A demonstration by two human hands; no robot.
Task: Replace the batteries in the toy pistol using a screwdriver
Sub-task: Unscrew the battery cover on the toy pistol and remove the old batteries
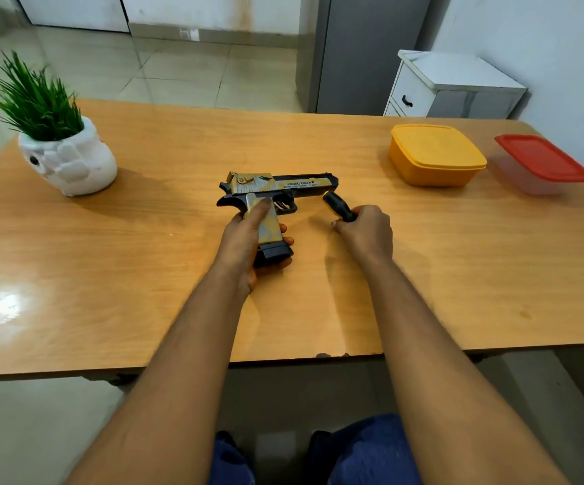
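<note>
Screwdriver [339, 206] tip hiding inside right hand [366, 232], which is gripping it; left hand [245, 243] gripping toy pistol [276, 190] grip, barrel pointing frame-right, lying along surface [108, 257].

Table [143, 260]: wood-grain top, smooth, glossy sheen. Toy pistol [276, 185]: plastic, gold and black, worn-look print. Screwdriver [339, 205] handle: black and yellow plastic. Two lidded boxes, yellow [435, 155] and red-lidded [540, 164]: plastic. Plant pot [70, 162]: white, matt.

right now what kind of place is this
Probably a room in a home: a tan wooden table carrying a lidded yellow plastic food box, a white drawer cabinet, and a tiled floor.
</note>
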